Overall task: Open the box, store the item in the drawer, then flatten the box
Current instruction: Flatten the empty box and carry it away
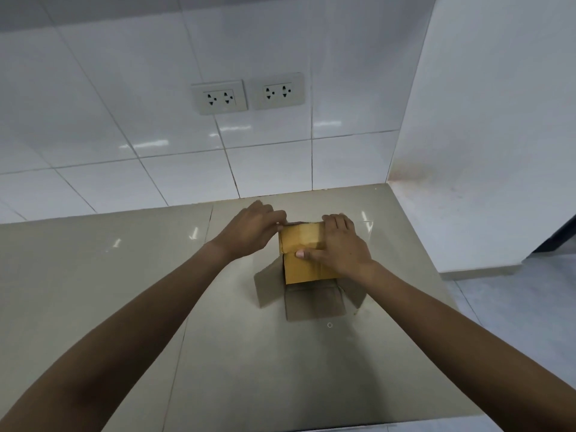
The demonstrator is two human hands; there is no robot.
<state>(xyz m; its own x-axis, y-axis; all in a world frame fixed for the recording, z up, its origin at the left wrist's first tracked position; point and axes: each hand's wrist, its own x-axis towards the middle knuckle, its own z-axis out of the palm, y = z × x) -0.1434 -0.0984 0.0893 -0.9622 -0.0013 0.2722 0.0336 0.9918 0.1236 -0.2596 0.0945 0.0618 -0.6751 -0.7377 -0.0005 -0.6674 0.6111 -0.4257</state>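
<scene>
A small brown cardboard box (pixel 301 244) stands on the glossy grey countertop (pixel 156 275), near its far right corner. Its top is closed and crossed by a strip of tape. My left hand (pixel 252 229) is at the box's upper left corner, fingertips pinching at the top edge. My right hand (pixel 338 244) lies over the right side of the top, thumb pressed on the front edge. The box's reflection shows in the counter below it. No item and no drawer are in view.
A white tiled wall (pixel 156 135) with two double power sockets (pixel 219 97) rises behind the counter. A white side wall (pixel 498 120) closes the right. The counter's right edge drops to a tiled floor (pixel 514 307).
</scene>
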